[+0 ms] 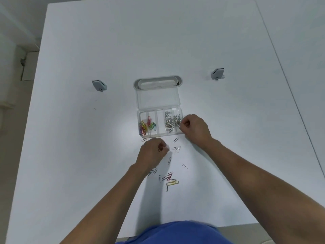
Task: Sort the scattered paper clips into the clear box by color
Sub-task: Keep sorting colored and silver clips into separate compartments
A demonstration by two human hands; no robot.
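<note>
- Head view puts the clear box (159, 123) in the middle of the white table (70, 155), its lid swung open away from us and its compartments facing up.
- We count the sorting as well under way: coloured clips (147, 127) fill the left compartments, silver clips (172, 122) fill the right ones, and the middle compartment looks bare.
- What we have left is the scatter of loose clips (169, 175) on the table between the box and our body: mostly silver ones, with a pink one and a yellow clip (172, 182) near the bottom of the patch. One more silver clip lies just beside the box's near left corner.
- Our right hand (192, 128) hovers at the box's right end, fingers curled with the tips together over the silver compartment; we cannot tell whether a clip is pinched there.
- Our left hand (153, 152) is down among the loose clips just in front of the box, fingers curled in a pinch; again we cannot make out if it grips anything.
- We judge roughly two thirds done, with a fair handful to go.
- Farther out, two small grey fixtures (99, 85) sit on the table either side of the box.
</note>
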